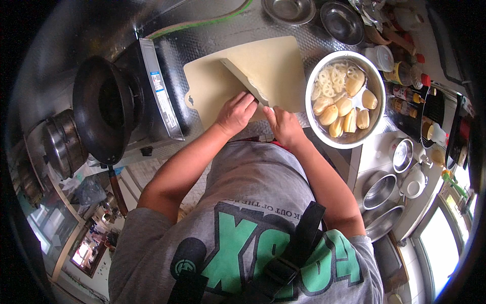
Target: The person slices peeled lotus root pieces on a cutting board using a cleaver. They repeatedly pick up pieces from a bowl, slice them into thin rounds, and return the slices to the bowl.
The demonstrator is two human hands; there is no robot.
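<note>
My right hand [285, 126] grips the handle of a kitchen knife [240, 76] with a broad blade, which slants up and left over a cream cutting board [277, 57]. A pale wet patch shows on the blade near the handle. My left hand [236, 113] is at the blade's near end with its fingers curled; whether it pinches something there is hidden. To the right of the board stands a metal basin [308, 104] with water in it. Inside are thin lotus root slices [332, 80] and several peeled lotus root pieces [343, 106].
At left sit a black wok [98, 114] and a steel pot [62, 144], beyond an upright metal panel [161, 91] bearing a label. Metal bowls [290, 10] lie at the back. Bottles [404, 74] and a white tub [379, 58] crowd the right; more steel bowls [379, 190] stand lower right.
</note>
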